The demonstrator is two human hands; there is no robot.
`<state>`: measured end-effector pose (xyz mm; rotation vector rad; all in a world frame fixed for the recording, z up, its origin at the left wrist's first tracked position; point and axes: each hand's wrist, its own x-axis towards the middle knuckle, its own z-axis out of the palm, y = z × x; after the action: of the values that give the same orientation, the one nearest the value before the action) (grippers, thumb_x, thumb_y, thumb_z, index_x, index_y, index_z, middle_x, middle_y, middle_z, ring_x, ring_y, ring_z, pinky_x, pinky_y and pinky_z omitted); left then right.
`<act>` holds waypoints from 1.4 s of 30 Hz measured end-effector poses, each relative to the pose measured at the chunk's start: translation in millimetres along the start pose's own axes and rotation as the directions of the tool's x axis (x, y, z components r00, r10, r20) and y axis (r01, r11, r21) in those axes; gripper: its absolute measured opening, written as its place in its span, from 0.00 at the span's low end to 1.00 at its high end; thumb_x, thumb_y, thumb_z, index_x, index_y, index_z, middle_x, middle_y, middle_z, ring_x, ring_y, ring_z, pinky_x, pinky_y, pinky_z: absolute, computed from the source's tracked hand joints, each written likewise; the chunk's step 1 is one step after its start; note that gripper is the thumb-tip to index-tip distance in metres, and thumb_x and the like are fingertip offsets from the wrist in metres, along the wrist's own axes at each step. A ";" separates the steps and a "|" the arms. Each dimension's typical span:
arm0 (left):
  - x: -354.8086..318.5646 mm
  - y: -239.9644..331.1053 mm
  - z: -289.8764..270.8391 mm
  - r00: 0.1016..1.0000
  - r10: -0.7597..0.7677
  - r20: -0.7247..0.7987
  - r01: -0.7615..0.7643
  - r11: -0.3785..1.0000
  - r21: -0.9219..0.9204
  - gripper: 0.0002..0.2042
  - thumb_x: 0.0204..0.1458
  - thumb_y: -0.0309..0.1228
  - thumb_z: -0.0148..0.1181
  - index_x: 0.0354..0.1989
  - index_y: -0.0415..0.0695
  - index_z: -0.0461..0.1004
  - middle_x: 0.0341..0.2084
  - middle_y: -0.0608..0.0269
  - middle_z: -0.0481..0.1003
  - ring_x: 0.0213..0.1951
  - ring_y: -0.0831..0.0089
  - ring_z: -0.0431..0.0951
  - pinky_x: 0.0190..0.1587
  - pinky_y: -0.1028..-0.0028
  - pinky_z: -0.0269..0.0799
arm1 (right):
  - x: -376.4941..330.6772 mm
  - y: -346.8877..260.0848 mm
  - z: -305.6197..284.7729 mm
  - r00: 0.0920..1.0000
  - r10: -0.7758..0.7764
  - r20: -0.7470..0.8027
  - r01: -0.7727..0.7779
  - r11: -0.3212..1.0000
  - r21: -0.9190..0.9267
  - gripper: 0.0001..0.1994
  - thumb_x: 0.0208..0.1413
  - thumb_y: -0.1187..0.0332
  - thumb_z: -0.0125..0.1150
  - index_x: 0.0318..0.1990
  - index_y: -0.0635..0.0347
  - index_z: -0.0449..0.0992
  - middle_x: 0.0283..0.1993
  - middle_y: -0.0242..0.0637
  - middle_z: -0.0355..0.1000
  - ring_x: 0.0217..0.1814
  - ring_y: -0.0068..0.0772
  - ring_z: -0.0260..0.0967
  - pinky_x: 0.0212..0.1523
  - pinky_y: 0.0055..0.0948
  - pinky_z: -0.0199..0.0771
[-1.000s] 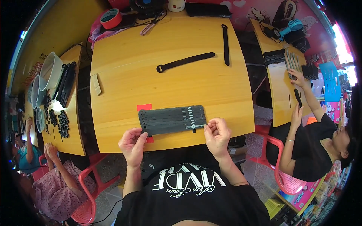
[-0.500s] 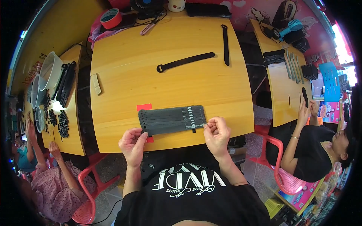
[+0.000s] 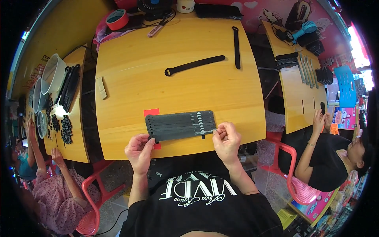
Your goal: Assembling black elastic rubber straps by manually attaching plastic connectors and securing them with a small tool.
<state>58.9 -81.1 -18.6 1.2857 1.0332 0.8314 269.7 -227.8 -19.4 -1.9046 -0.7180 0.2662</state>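
Note:
Several black straps [image 3: 173, 123] lie overlapped in a fanned row near the front edge of the table, with white marks toward their right ends. My left hand [image 3: 140, 153] pinches the left end of the nearest strap [image 3: 177, 136] between thumb and fingers. At that strap's right end, my right hand [image 3: 227, 141] is closed in a similar pinch. The strap stretches nearly level between both hands, against the others. A red tape mark [image 3: 151, 112] shows behind the row's left end, and a smaller red piece [image 3: 157, 146] peeks out below it.
Farther back lie two loose black straps [image 3: 195, 65] [image 3: 236, 47]. A tape roll [image 3: 115, 20], a pink-handled cutter [image 3: 156, 30], a fan [image 3: 152, 6] and a black bundle [image 3: 218, 11] line the far edge. A flat beige piece [image 3: 101, 87] lies at left. Co-workers sit at both side tables.
My hands and the straps stay almost still. At the right table, a co-worker's hands and the small dark piece in them have shifted slightly toward that person.

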 end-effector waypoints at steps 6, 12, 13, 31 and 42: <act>0.3 1.3 -1.0 1.000 -0.008 0.008 0.008 1.000 -0.004 0.08 0.49 0.14 0.62 0.37 0.36 0.75 0.26 0.67 0.76 0.24 0.85 0.74 0.26 0.85 0.68 | 1.4 -2.5 -0.4 1.000 -0.003 0.005 0.003 1.000 -0.023 0.10 0.45 0.85 0.61 0.34 0.64 0.70 0.23 0.36 0.69 0.19 0.24 0.67 0.20 0.23 0.67; 2.0 -0.3 -3.5 1.000 -0.016 0.017 0.016 1.000 -0.006 0.08 0.49 0.13 0.62 0.36 0.34 0.74 0.26 0.67 0.76 0.27 0.85 0.74 0.31 0.84 0.72 | 2.5 -2.0 1.2 1.000 -0.007 0.009 0.008 1.000 -0.022 0.09 0.44 0.85 0.61 0.33 0.64 0.70 0.23 0.36 0.69 0.18 0.24 0.67 0.20 0.23 0.67; 1.7 -0.6 -4.4 1.000 -0.006 0.022 0.006 1.000 -0.004 0.07 0.49 0.13 0.62 0.36 0.34 0.75 0.26 0.67 0.76 0.27 0.85 0.75 0.31 0.84 0.72 | 2.6 -2.4 1.4 1.000 -0.012 0.010 0.013 0.999 -0.030 0.09 0.44 0.85 0.61 0.32 0.64 0.70 0.23 0.35 0.69 0.18 0.24 0.67 0.20 0.22 0.66; -0.4 -9.1 3.3 0.989 0.129 -0.071 -0.117 0.981 0.153 0.06 0.45 0.15 0.66 0.30 0.35 0.75 0.22 0.66 0.75 0.23 0.83 0.75 0.26 0.83 0.70 | 0.0 3.4 0.4 0.999 0.031 0.018 -0.031 0.999 0.027 0.09 0.44 0.86 0.61 0.32 0.64 0.70 0.22 0.31 0.66 0.19 0.18 0.60 0.22 0.20 0.62; 0.7 -5.0 6.6 0.978 0.190 -0.079 -0.163 0.949 0.268 0.07 0.44 0.16 0.66 0.30 0.35 0.74 0.23 0.63 0.74 0.22 0.81 0.75 0.25 0.81 0.70 | 1.4 3.8 -1.9 0.998 0.041 0.041 -0.042 0.999 0.009 0.09 0.45 0.86 0.61 0.32 0.65 0.70 0.23 0.29 0.66 0.21 0.15 0.60 0.23 0.17 0.61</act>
<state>65.1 -83.4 -23.7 1.5905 1.1507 0.9289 273.2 -229.5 -21.8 -1.9109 -0.7034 0.3350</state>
